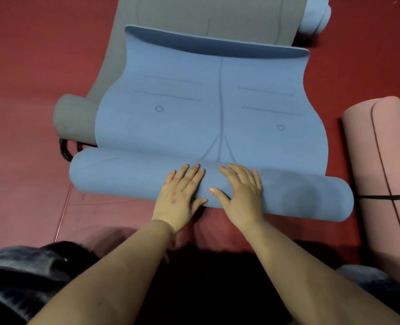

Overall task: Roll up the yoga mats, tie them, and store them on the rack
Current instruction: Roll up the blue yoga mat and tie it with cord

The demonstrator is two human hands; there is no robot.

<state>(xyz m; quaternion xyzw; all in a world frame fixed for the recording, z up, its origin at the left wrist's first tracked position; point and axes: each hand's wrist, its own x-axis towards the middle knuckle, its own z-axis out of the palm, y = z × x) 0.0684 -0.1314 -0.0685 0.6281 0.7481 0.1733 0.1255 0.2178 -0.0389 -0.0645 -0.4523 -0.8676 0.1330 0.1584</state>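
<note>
1. on the red floor (30,66), directly before the person, lies the blue mat (208,109), its near end wound into a roll (123,174); the far edge curls upward.
2. atop that roll, the left hand (182,193) and right hand (238,193) press flat near its middle, fingers straight, clasping nothing.
3. it looks soft, springy and light; likely to loosen or skew, so hands set wider along the roll would steer better.
4. under the blue mat lies a grey mat (194,15); right of it, a pink rolled mat (379,172) with a black strap (382,197); left, black loops (65,148).
</note>
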